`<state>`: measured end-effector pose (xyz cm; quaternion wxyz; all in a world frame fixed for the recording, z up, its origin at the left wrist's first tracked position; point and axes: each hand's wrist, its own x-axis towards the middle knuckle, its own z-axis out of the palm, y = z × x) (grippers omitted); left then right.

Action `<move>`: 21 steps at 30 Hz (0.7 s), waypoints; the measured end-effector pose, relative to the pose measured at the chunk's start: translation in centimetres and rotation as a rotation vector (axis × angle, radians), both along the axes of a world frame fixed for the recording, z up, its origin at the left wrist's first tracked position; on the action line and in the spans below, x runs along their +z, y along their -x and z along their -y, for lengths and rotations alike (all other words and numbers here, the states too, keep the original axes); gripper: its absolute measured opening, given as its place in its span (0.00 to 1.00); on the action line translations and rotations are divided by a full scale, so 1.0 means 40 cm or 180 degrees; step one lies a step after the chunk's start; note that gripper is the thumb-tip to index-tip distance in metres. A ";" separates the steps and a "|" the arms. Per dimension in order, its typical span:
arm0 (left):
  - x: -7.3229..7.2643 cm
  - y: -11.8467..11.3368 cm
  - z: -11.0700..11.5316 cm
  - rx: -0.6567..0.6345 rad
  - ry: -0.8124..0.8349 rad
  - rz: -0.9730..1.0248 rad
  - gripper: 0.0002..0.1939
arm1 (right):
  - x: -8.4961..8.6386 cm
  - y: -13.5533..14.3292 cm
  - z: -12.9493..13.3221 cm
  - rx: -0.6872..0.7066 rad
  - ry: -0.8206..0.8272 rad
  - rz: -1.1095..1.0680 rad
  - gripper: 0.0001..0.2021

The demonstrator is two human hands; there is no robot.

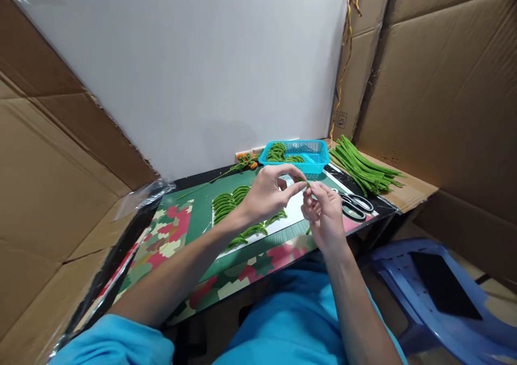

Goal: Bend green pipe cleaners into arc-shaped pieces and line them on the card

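Note:
My left hand [269,190] and my right hand [326,211] meet above the table, each pinching a short green pipe cleaner [308,184] between thumb and fingertips. The fingers hide most of it. A small green end [308,230] shows below my right hand; whether it belongs to the same piece I cannot tell. Under my left hand and forearm lies a white sheet [293,214] bearing rows of curved green pipe cleaner pieces [224,206]. Just right of my right hand rest black-handled scissors [355,206], partly covered by it.
A blue plastic basket [311,166] with green pieces stands at the back. Beside it are a bundle of long green pipe cleaners [363,168] and a stem with orange flowers [247,159]. Cardboard walls [444,85] enclose the table; a blue plastic chair [420,300] stands at right.

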<state>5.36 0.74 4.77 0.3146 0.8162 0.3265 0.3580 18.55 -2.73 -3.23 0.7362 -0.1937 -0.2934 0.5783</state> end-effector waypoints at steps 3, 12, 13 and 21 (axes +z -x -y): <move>0.007 0.001 0.001 -0.0078 0.0301 -0.0012 0.11 | -0.012 -0.004 -0.004 -0.0628 -0.0102 0.0453 0.17; 0.002 0.004 -0.006 -0.0104 0.0330 0.0018 0.16 | -0.023 -0.037 -0.002 -0.1489 -0.0376 0.1595 0.16; 0.001 0.004 -0.006 -0.0118 0.0329 0.0003 0.16 | -0.025 -0.039 -0.002 -0.1504 -0.0389 0.1636 0.15; -0.016 0.002 0.003 -0.0005 -0.0148 -0.0238 0.12 | -0.036 -0.045 -0.008 -0.2019 -0.0524 0.2234 0.11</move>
